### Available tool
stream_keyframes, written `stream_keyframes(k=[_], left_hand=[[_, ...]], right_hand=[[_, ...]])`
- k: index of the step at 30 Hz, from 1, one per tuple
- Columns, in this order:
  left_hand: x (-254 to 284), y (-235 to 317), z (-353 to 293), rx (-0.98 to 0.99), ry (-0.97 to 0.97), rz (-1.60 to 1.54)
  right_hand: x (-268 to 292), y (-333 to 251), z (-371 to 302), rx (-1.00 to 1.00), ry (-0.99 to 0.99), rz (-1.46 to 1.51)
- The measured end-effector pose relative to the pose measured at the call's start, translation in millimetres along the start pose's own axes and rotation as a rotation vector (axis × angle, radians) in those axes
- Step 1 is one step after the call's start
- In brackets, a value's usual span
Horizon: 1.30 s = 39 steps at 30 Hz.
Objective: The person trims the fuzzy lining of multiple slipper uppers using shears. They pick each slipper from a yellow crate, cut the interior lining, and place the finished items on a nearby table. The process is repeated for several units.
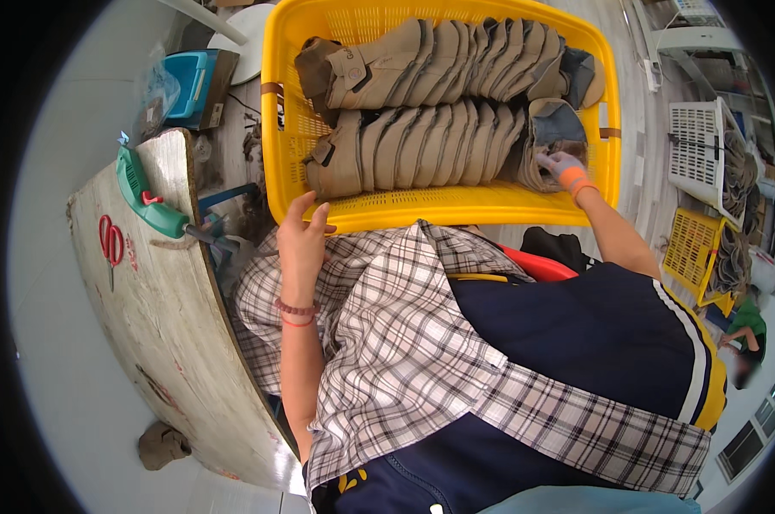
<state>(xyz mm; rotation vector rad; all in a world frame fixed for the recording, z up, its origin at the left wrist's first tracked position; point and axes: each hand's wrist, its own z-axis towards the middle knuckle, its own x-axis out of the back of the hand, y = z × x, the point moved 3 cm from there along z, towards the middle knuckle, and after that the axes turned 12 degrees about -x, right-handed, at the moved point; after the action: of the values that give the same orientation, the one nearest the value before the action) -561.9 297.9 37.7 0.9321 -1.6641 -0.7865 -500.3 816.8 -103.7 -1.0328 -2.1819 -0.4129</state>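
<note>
A large yellow plastic basket (443,212) in front of me holds two rows of tan caps (443,146), nested one into another and lying on their sides. At its right end my right hand (567,170), in a pale glove with an orange cuff, grips the edge of a cap (559,124) whose blue-grey inside shows. Its fingertips are partly hidden against the fabric. Close to the basket's near left corner is my left hand (303,236), bare, its fingers loosely bent and apart, holding nothing.
On my left stands a worn wooden table (160,325) with red-handled scissors (110,248) and a green tool (147,195). Beyond it is a blue bin (186,86). To the right are a white crate (696,150) and a smaller yellow basket (691,253); another person (747,334) sits past them.
</note>
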Motion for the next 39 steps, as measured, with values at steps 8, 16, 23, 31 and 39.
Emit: stream_keyframes(k=[8, 16, 23, 31, 39], left_hand=[[-26, -31, -23, -0.145, -0.042, 0.266], [-31, -28, -11, -0.104, 0.075, -0.169], [-48, 3, 71, 0.055, -0.062, -0.491], [-68, 0, 157, 0.253, -0.037, -0.39], [-87, -47, 186, 0.15, -0.201, -0.225]], right_hand=[[-45, -21, -2, -0.286, -0.017, 0.062], [78, -66, 23, 0.18, 0.55, 0.841], [136, -120, 123, -0.089, 0.374, 0.547], [128, -149, 107, -0.113, 0.497, 0.201], [89, -141, 46, -0.138, 0.678, 0.249]])
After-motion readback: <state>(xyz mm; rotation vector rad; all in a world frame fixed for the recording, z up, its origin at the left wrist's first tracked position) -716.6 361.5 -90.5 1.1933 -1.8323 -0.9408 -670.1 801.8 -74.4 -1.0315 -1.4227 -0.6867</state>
